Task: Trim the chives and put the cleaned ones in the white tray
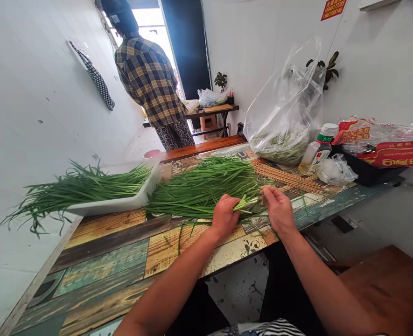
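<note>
My left hand (225, 214) is closed around a small bunch of garlic chives (244, 203), whose pale cut ends point right. Close to those ends, my right hand (279, 207) pinches with thumb and forefinger; what lies between the fingertips is too small to make out. Just beyond my hands a broad pile of garlic chives (202, 182) covers the table. To the left, a white tray (150, 186) holds more long chives, their leaves hanging over its far left side. Thin wooden skewers (286, 177) lie in a loose bundle beyond my right hand.
A clear plastic bag (283, 116) with greens stands at the back right. Beside it are a bottle (318, 151), crumpled plastic (337, 169) and red packaging (395, 151). A person in a plaid shirt (150, 79) stands near the doorway. The patterned table's (118, 254) front edge runs below my forearms.
</note>
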Available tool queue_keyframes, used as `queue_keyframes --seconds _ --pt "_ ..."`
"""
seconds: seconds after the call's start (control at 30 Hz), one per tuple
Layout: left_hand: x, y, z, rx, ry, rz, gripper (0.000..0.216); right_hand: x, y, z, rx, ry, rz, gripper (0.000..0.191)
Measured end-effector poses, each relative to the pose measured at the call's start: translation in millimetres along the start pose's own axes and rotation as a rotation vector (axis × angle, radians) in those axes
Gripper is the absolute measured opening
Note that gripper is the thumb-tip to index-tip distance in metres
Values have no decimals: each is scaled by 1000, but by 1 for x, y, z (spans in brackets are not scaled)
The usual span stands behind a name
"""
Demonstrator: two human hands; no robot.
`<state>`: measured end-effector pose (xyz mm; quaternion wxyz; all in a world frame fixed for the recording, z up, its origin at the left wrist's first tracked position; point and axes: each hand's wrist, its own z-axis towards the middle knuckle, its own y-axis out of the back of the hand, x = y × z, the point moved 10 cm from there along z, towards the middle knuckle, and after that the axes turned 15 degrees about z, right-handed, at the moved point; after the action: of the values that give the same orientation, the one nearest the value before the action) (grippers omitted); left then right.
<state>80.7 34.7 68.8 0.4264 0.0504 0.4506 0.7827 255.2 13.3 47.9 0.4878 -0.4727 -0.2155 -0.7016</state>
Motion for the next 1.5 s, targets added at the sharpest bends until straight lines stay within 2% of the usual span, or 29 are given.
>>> queue_keyframes --seconds 0.1,0.17,0.23,0.3,0.53,0.8,0.93,1.03,1.13,1.2,1.27,1.37,1.5 --pt "5 -1 0 4 54 -25 17 26 -3 3 98 130 -299 18" --pt "6 -1 1 2 70 -35 15 38 -12 -1 183 155 -396 16" --pt "5 0 0 -6 68 -41 13 43 -20 -6 224 121 -393 16" --pt "4 1 0 -15 62 -48 13 40 -24 -9 208 52 -348 22" --pt "0 6 -1 -58 9 -80 12 11 -20 -13 140 -127 -172 28" --pt "5 2 2 -1 38 -55 20 22 -23 -13 220 31 -204 22" --pt "4 3 4 29 18 -50 27 16 -14 -5 204 60 -259 22" --pt "3 7 5 23 13 -82 30 6 0 8 184 53 -404 27" --pt "5 13 6 -8 22 -118 31 2 10 21 206 69 -702 35" --pt "7 16 6 -29 33 -121 32 7 10 27 228 124 -873 27" --pt "8 17 7 -38 34 -121 33 15 4 29 257 191 -944 12" --pt "8 18 7 -33 19 -137 29 18 -11 28 351 202 -948 23" --pt "8 21 8 -34 20 -129 25 5 -28 29 456 164 -1019 24"
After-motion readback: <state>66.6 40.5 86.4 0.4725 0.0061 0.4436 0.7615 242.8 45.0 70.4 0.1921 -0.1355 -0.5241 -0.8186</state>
